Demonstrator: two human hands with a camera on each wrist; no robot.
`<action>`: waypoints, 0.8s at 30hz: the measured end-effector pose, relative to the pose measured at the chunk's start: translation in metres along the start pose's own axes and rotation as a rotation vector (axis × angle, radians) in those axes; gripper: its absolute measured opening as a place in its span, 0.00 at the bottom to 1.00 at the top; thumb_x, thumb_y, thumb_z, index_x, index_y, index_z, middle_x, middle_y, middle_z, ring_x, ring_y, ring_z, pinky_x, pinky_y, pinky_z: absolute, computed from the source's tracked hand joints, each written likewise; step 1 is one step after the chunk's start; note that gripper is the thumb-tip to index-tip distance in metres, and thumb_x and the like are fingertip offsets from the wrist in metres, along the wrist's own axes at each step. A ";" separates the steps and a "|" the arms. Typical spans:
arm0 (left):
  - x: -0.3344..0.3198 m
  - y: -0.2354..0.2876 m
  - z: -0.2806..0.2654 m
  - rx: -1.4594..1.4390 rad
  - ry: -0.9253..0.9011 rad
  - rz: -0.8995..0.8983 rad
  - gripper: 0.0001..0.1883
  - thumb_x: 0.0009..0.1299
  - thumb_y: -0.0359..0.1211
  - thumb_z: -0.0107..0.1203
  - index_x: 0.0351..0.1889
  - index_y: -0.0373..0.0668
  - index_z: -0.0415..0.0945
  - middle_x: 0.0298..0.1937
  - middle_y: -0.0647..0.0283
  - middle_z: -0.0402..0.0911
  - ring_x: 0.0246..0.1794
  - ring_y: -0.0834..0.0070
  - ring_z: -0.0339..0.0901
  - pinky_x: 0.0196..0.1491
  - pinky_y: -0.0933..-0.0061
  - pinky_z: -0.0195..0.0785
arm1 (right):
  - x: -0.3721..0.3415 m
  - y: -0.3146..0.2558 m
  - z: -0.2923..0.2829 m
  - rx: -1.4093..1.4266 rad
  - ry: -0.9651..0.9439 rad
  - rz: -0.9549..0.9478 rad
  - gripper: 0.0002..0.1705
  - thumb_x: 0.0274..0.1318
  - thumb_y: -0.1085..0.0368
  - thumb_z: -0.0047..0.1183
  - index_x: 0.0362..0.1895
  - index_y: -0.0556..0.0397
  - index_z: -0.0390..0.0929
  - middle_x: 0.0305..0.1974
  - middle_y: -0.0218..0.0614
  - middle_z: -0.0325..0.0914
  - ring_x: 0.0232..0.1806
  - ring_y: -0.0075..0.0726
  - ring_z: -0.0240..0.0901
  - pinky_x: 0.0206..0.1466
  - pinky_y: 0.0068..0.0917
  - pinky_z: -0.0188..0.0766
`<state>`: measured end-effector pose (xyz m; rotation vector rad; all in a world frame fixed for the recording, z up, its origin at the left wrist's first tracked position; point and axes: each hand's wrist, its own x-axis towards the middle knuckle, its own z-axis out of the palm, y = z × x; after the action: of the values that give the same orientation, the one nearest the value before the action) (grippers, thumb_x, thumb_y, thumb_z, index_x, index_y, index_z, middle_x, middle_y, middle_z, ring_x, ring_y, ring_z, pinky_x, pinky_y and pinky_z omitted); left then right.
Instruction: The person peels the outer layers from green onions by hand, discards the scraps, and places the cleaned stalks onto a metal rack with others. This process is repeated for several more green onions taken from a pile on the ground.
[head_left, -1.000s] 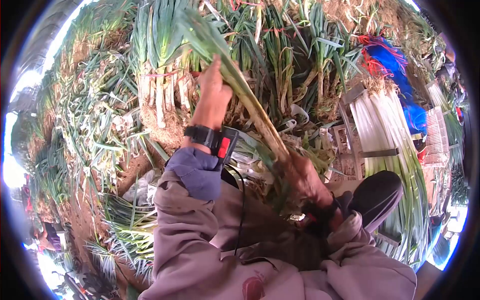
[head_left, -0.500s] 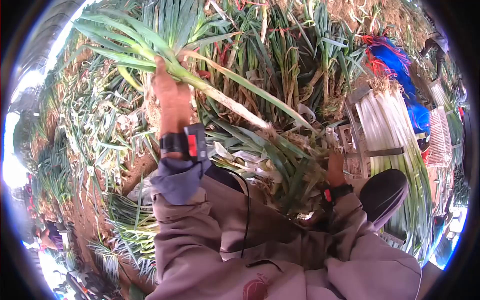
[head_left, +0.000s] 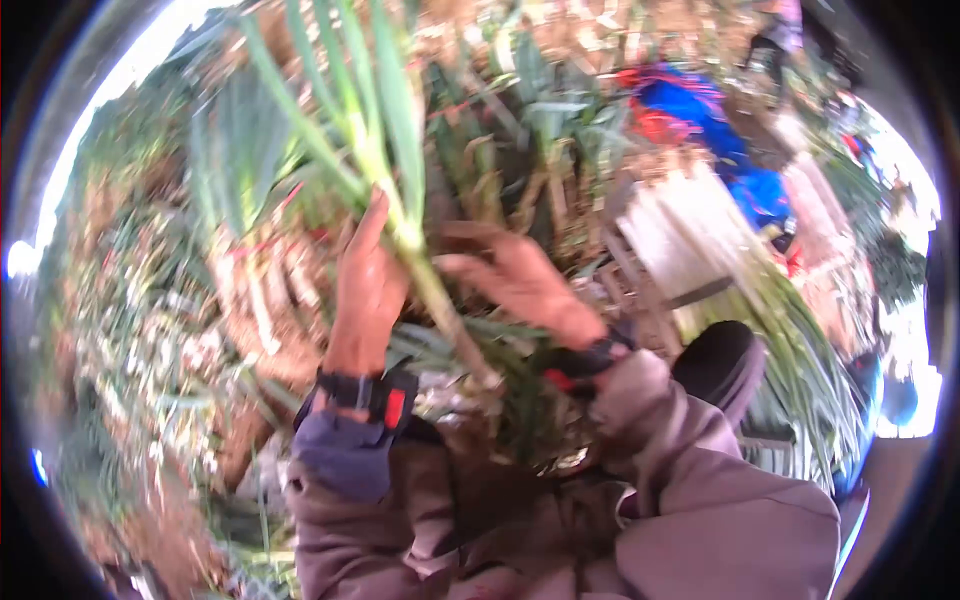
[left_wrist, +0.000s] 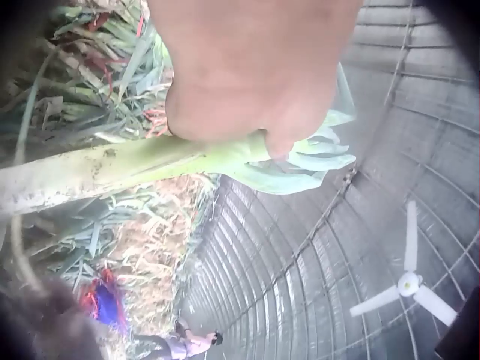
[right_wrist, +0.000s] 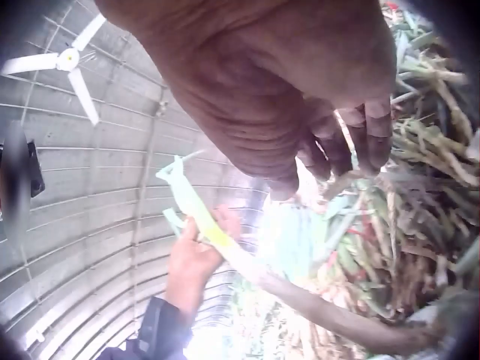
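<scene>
A single long green onion slants through the middle of the head view, green leaves up and root end down toward the lap. My left hand grips it where the leaves fan out. The left wrist view shows that hand wrapped over the pale green neck, its stem running off to the left. Close to the right side of the stem is my right hand, holding nothing. Seen in the right wrist view, this hand has loosely bent fingers, apart from the green onion.
Red-tied onion bundles stand ahead on the left. To the right, cleaned white-stemmed onions lie on a rack, with blue netting behind. Leafy scraps cover the ground at left. My shoe is beside the rack.
The left hand raised the green onion up and left, away from the right hand, then came back toward the middle, turning it steeper. My right hand moved from low right up beside the stem.
</scene>
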<state>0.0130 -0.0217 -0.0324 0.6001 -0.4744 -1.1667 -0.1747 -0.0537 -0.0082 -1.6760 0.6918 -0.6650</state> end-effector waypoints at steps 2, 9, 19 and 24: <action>-0.001 -0.017 0.009 0.120 -0.046 -0.014 0.25 0.76 0.41 0.56 0.65 0.36 0.69 0.59 0.56 0.78 0.58 0.65 0.76 0.61 0.61 0.68 | 0.031 0.024 0.001 -0.112 0.170 -0.400 0.19 0.58 0.60 0.66 0.48 0.59 0.80 0.41 0.43 0.81 0.41 0.35 0.79 0.46 0.33 0.76; 0.018 -0.028 0.018 0.055 0.015 0.045 0.21 0.76 0.38 0.57 0.62 0.39 0.71 0.53 0.60 0.79 0.50 0.71 0.78 0.54 0.67 0.73 | 0.031 0.024 -0.003 0.067 0.274 -0.401 0.12 0.58 0.64 0.66 0.38 0.58 0.77 0.36 0.41 0.79 0.40 0.30 0.74 0.48 0.31 0.72; 0.035 0.031 0.004 0.149 0.368 0.267 0.20 0.73 0.40 0.60 0.57 0.38 0.75 0.45 0.61 0.79 0.39 0.77 0.75 0.43 0.76 0.73 | -0.043 0.054 -0.019 -0.052 0.036 -0.117 0.18 0.56 0.60 0.62 0.44 0.58 0.76 0.33 0.49 0.79 0.36 0.41 0.75 0.44 0.38 0.72; 0.042 0.048 -0.035 0.147 0.235 0.309 0.20 0.74 0.41 0.61 0.56 0.37 0.75 0.45 0.67 0.79 0.44 0.79 0.74 0.48 0.74 0.71 | -0.110 0.192 -0.046 -0.628 -0.126 0.084 0.19 0.59 0.55 0.58 0.47 0.53 0.77 0.38 0.52 0.80 0.43 0.58 0.79 0.45 0.46 0.76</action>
<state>0.0827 -0.0418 -0.0256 0.7523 -0.4355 -0.7616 -0.3007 -0.0364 -0.1949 -2.2227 0.9361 -0.2849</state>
